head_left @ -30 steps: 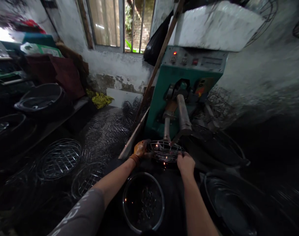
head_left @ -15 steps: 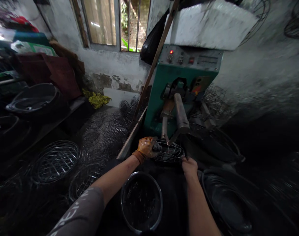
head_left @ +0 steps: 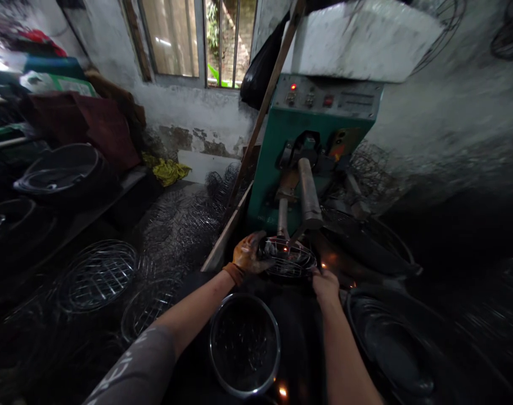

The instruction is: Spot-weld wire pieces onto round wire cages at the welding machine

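Sparks (head_left: 283,391), absent half a second ago, now scatter, suggesting fresh weld contact; left hand (head_left: 248,254) curled on, right hand (head_left: 325,283) pinching, opposite rims of wire rack (head_left: 290,269) under green machine's (head_left: 324,124) arms (head_left: 309,197).

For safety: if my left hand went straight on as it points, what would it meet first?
Your left hand would likely first meet the wire rack it holds; beyond that, depth is unclear.

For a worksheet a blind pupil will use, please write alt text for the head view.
A gloved left hand and a right hand hold a round wire grid at a green machine; orange sparks glow nearby.
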A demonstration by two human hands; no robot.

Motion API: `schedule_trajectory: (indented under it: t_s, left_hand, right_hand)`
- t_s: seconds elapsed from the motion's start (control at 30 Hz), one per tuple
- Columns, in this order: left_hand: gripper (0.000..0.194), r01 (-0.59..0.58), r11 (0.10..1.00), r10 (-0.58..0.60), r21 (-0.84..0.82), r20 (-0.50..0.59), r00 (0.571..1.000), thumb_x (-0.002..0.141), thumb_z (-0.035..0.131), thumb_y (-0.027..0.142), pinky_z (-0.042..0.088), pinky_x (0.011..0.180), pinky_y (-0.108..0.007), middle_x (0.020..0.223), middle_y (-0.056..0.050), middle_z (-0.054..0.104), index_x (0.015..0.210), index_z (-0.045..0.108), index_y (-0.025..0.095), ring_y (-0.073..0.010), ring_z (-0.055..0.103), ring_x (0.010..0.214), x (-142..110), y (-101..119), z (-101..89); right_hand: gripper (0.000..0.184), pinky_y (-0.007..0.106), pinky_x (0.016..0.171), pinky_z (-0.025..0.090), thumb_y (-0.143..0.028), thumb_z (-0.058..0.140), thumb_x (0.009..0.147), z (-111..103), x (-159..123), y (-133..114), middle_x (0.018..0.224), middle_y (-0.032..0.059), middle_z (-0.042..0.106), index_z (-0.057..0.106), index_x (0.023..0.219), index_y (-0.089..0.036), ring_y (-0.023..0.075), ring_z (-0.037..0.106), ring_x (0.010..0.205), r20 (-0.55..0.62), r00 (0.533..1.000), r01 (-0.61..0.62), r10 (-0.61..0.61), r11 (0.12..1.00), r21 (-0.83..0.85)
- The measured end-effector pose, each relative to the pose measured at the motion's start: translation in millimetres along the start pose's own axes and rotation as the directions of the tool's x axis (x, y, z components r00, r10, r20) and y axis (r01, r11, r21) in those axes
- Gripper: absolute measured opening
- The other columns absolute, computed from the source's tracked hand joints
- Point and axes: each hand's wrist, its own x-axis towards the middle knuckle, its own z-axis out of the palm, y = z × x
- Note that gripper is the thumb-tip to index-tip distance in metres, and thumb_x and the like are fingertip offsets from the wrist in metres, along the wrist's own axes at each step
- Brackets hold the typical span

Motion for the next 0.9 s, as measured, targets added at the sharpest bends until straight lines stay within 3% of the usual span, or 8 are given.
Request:
schedule_trajectory:
  t_s: [0.13,0.27,0.37,0.5,0.73,0.9]
  left_hand:
    - [0.102,0.028,0.999,-0.030,0.035,0.047,0.998,0.071,0.082,0.056,0.048,0.118,-0.049,0.147,-0.016,0.060,0.156,0.043,0.016,-0.0341,0.058,0.137,-1,-4,0.2]
    - [0.112,0.019,0.995,-0.028,0.094,0.091,0.995,0.062,0.085,0.055,0.046,0.119,-0.049,0.150,-0.019,0.058,0.157,0.041,0.014,-0.0367,0.055,0.139,6,-6,8.5]
    - [0.114,0.009,0.996,-0.019,0.091,0.102,0.995,0.058,0.085,0.049,0.046,0.120,-0.045,0.149,-0.018,0.059,0.157,0.041,0.013,-0.0354,0.057,0.138,11,-3,14.9]
    - [0.103,0.113,0.982,-0.142,0.152,0.193,0.971,0.060,0.082,0.041,0.052,0.111,-0.044,0.139,-0.014,0.067,0.154,0.046,0.017,-0.0336,0.064,0.128,15,-1,11.9]
    - [0.059,0.120,0.921,-0.227,0.370,0.260,0.939,0.068,0.078,0.044,0.058,0.092,-0.045,0.112,-0.015,0.074,0.120,0.069,0.017,-0.0355,0.070,0.105,15,5,5.6]
    - [0.053,0.118,0.883,-0.275,0.455,0.298,0.914,0.074,0.073,0.041,0.057,0.087,-0.043,0.112,-0.018,0.072,0.120,0.068,0.014,-0.0357,0.070,0.103,12,17,2.6]
  right_hand:
    - [0.030,0.033,0.064,0.046,-0.029,0.054,0.090,-17,-16,-9,0.069,0.0126,0.071,0.078,0.088,-0.011,0.0265,0.066,0.071,0.011,0.999,-0.031,0.032,0.995,-0.097]
    - [0.037,0.033,0.068,0.044,-0.030,0.048,0.103,-33,-50,-50,0.090,0.0187,0.076,0.075,0.113,-0.007,0.0270,0.070,0.079,-0.042,0.992,0.100,-0.120,0.942,-0.319]
    - [0.034,0.029,0.067,0.044,-0.029,0.048,0.106,-29,-73,-96,0.091,0.0158,0.077,0.074,0.116,-0.011,0.0247,0.072,0.080,0.107,0.961,0.276,-0.254,0.889,-0.365]
    - [0.036,0.028,0.070,0.048,-0.030,0.044,0.108,-10,-83,-137,0.095,0.0164,0.078,0.072,0.122,-0.013,0.0249,0.075,0.086,0.250,0.942,0.314,-0.225,0.855,-0.414]
    - [0.037,0.032,0.076,0.053,-0.031,0.041,0.108,2,-80,-142,0.099,0.0200,0.077,0.070,0.121,-0.012,0.0286,0.076,0.093,0.252,0.956,0.254,-0.149,0.852,-0.458]
    - [0.037,0.032,0.075,0.052,-0.030,0.039,0.109,5,-83,-141,0.100,0.0203,0.076,0.069,0.120,-0.012,0.0288,0.076,0.093,0.195,0.970,0.220,-0.144,0.863,-0.456]
